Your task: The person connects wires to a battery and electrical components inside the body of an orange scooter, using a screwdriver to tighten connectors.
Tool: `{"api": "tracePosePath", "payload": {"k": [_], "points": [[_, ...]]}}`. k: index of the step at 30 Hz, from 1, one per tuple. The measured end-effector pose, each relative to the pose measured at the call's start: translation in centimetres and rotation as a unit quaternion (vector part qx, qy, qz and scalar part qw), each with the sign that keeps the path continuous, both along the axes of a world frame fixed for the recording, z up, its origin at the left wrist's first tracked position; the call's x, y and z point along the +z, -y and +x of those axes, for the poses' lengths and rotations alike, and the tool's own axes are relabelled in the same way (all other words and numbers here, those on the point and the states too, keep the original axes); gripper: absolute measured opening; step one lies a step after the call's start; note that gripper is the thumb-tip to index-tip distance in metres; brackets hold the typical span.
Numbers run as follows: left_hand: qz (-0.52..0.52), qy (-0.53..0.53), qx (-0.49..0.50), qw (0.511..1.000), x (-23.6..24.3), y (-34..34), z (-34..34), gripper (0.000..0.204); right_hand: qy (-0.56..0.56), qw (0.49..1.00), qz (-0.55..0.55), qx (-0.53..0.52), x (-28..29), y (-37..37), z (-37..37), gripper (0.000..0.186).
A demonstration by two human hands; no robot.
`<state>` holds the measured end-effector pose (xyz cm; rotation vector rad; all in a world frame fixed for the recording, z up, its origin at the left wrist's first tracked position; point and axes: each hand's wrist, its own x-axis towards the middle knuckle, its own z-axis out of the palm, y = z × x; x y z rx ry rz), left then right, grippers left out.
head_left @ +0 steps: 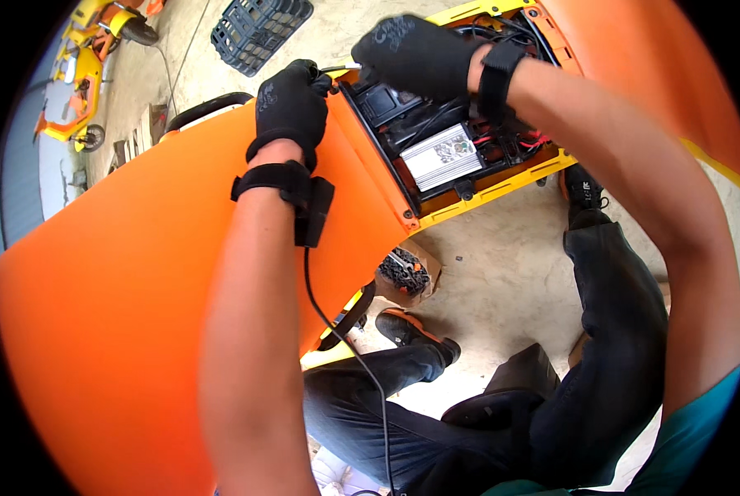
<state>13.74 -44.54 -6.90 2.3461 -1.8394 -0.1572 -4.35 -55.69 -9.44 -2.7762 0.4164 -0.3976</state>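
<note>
Your left hand (291,112), in a black glove, has its fingers curled on the near end of a thin piece (341,69), a rod or a lead, you cannot tell which from here; your right hand (415,58), gloved too, is closed on its pale far end, the fingertips hidden; the piece spans the gap between your hands, just above the corner of the open bay (362,140); keep both ends in line and work it straight, without bending it; brace your left wrist on the orange panel (155,256) if your grip wavers; mind the black wiring (510,33) close to your right hand and the silver finned box (443,157) under your right forearm; farther out, a black crate (258,33) stands on the floor beyond, and a cardboard box (424,269) sits below the panel's edge
</note>
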Motion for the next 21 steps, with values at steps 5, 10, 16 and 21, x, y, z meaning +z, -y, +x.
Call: {"api": "tracePosePath", "payload": {"k": [5,10,16,21], "points": [[0.212,-0.135,-0.007,0.968,3.7,1.5,2.4,0.035,-0.067,0.960,0.250,-0.109,1.7,-5.2,1.1,0.031],[0.248,-0.338,0.186,0.888,6.5,2.6,0.4,0.032,0.013,0.918,0.363,-0.158,1.0,-7.6,0.7,0.040],[0.192,-0.001,0.031,0.981,4.0,3.2,1.3,0.024,0.081,0.920,0.370,-0.102,-1.9,-12.3,5.9,0.034],[0.197,0.071,-0.042,0.977,4.3,3.3,1.5,0.022,0.107,0.785,0.589,-0.159,0.4,-12.8,7.0,0.025]]}}
